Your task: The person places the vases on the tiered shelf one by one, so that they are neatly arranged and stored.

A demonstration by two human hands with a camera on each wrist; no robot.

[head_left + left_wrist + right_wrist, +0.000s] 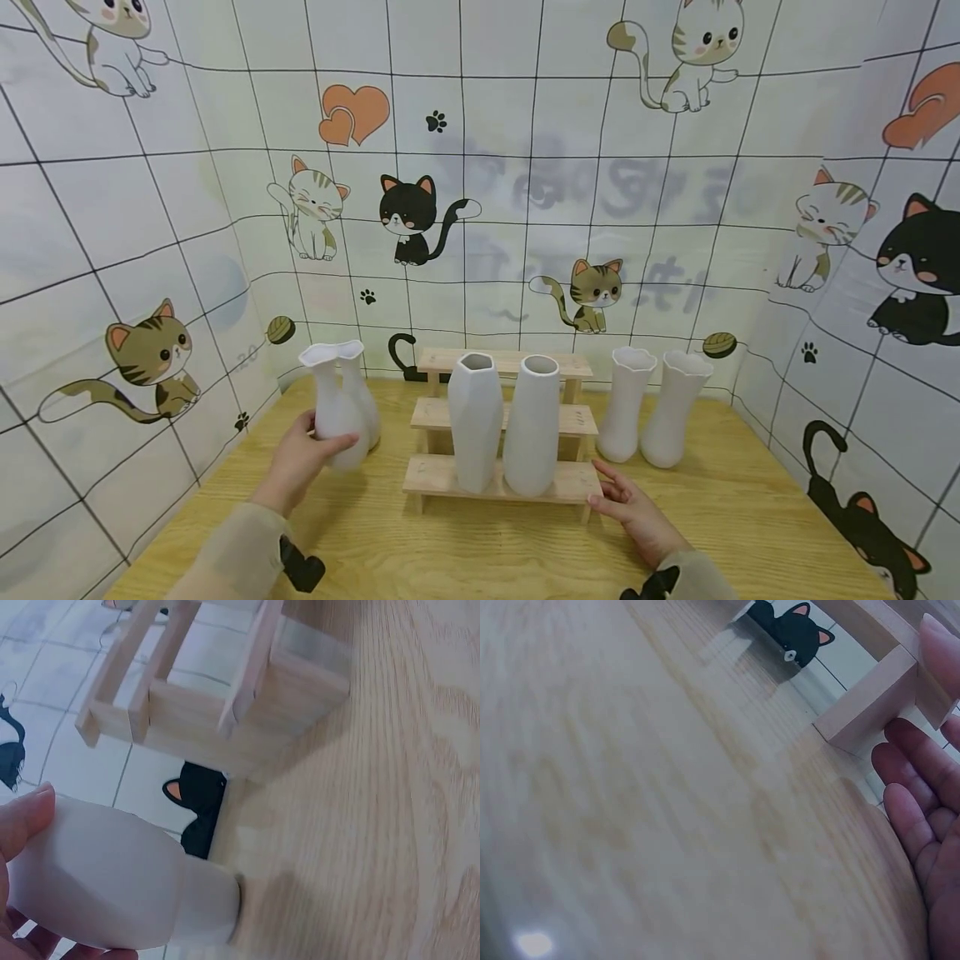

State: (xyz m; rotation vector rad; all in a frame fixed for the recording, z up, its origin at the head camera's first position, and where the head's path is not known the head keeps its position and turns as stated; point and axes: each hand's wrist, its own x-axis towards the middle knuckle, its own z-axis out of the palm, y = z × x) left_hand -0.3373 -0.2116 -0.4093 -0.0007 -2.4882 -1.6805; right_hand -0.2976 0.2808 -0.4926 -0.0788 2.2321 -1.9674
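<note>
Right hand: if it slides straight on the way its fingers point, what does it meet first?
Probably the wooden rack: the right hand lies open on the table, its fingertips at the rack's bottom right corner, apparently already touching.

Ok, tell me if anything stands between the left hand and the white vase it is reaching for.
Nothing does. The left hand already grips the nearer white vase at its belly; a second vase stands just behind it, not between them.

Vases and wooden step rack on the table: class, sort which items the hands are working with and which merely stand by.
In hand:
left hand gripping curvy vase
right hand touching wooden step rack

Standing by:
two vases on the rack
two wavy-rimmed vases
second curvy vase
table
</note>
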